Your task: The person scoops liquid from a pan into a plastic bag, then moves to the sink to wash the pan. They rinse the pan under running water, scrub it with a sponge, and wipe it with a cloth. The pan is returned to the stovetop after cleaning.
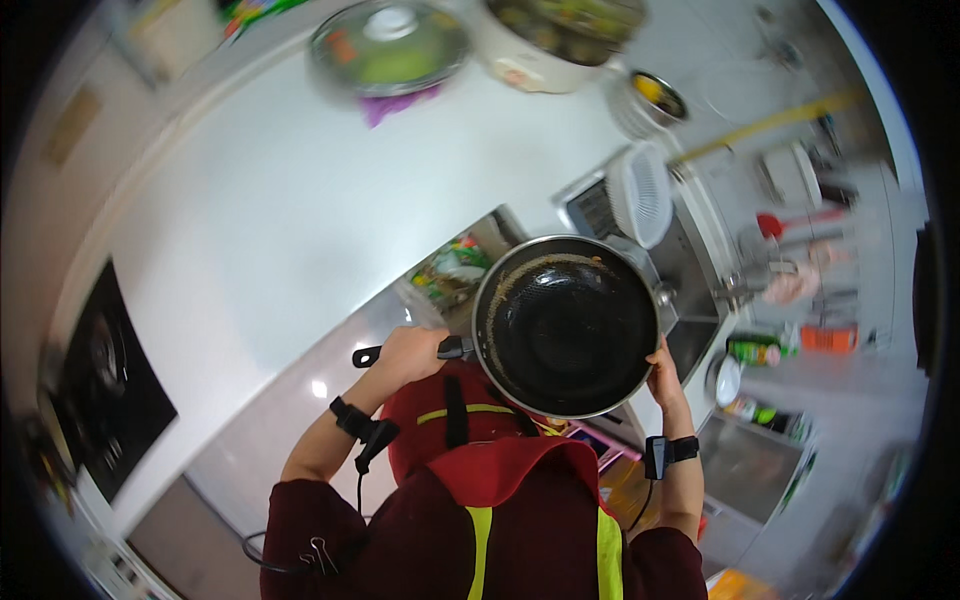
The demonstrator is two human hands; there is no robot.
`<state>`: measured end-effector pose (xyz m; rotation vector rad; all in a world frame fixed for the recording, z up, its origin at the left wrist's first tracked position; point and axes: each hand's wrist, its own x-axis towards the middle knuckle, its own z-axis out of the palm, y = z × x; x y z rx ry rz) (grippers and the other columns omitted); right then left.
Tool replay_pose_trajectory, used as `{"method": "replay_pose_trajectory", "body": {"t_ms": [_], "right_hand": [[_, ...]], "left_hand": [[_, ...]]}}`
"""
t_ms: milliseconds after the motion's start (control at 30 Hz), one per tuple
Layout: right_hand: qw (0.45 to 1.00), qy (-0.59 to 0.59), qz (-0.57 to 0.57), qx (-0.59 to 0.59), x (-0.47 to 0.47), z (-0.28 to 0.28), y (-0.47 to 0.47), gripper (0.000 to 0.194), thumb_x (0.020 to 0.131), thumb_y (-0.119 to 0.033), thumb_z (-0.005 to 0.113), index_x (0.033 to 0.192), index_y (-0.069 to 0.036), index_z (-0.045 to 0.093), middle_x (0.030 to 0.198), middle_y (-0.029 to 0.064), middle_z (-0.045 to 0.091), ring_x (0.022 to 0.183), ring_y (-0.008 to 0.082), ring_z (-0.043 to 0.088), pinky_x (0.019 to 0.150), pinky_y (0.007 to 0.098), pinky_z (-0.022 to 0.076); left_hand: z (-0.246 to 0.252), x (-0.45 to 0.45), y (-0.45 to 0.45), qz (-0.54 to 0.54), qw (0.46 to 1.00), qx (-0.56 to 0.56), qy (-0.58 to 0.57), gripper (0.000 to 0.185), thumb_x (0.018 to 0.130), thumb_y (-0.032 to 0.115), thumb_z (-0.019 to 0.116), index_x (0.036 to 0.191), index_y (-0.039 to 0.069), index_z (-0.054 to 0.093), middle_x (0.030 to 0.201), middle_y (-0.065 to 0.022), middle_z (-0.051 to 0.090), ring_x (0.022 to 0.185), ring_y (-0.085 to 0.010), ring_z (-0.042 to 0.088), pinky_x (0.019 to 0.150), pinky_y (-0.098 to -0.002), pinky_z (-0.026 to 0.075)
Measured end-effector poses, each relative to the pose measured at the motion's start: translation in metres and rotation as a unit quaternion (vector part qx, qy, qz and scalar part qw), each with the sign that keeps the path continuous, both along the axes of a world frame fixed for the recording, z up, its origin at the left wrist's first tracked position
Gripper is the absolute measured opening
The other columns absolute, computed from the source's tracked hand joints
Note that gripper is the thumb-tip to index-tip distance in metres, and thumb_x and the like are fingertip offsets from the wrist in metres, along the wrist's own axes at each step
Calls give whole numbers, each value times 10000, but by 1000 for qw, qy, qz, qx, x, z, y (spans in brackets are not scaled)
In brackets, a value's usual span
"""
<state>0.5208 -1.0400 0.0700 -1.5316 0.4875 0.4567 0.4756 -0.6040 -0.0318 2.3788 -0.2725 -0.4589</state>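
A black frying pan (566, 337) with a steel rim is held in front of my body. Its inside faces up, with a brownish residue band along the upper left wall. My left hand (412, 354) is wrapped around the black handle (367, 357). On the opposite side, my right hand (663, 377) grips the rim, its thumb over the edge and the other fingers largely hidden. Just beyond the pan lies the steel sink (686, 274), partly covered by it. A white ribbed plastic basket (641, 195) sits tilted at the sink's far end.
A white countertop (277, 225) runs leftward to a black cooktop (112, 382). Farther back are a glass-lidded pan (390, 52), a white pot (525, 56) and a steel bowl (651, 101). Below the counter edge is a bin (454, 274) of refuse. Utensils hang at right, including a red spatula (772, 225).
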Motion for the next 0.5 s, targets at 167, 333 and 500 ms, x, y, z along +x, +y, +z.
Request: {"method": "replay_pose_trajectory", "body": {"t_ms": [167, 333, 500], "right_hand": [[992, -75, -98, 7, -52, -18, -46, 725, 809, -107, 457, 1488, -62, 210, 1428, 126, 392, 1292, 231, 378, 1060, 308, 303], [983, -125, -63, -122, -50, -17, -146, 577, 984, -274, 469, 1460, -42, 240, 1321, 111, 495, 1178, 199, 489, 985, 330, 407], [963, -167, -143, -157, -9, -34, -305, 551, 982, -325, 476, 1412, -27, 304, 1183, 105, 579, 981, 175, 594, 802, 287, 490]], "left_hand": [[60, 55, -48, -85, 984, 118, -102, 158, 707, 177, 625, 851, 110, 624, 685, -157, 642, 652, -360, 635, 589, -463, 500], [102, 92, -137, -100, 960, 180, -192, 84, 722, 183, 617, 731, 100, 613, 632, -164, 627, 590, -357, 626, 577, -454, 501], [120, 117, -236, -92, 954, 217, -188, 118, 748, 216, 638, 787, 105, 643, 652, -157, 637, 613, -342, 639, 589, -437, 505]]}}
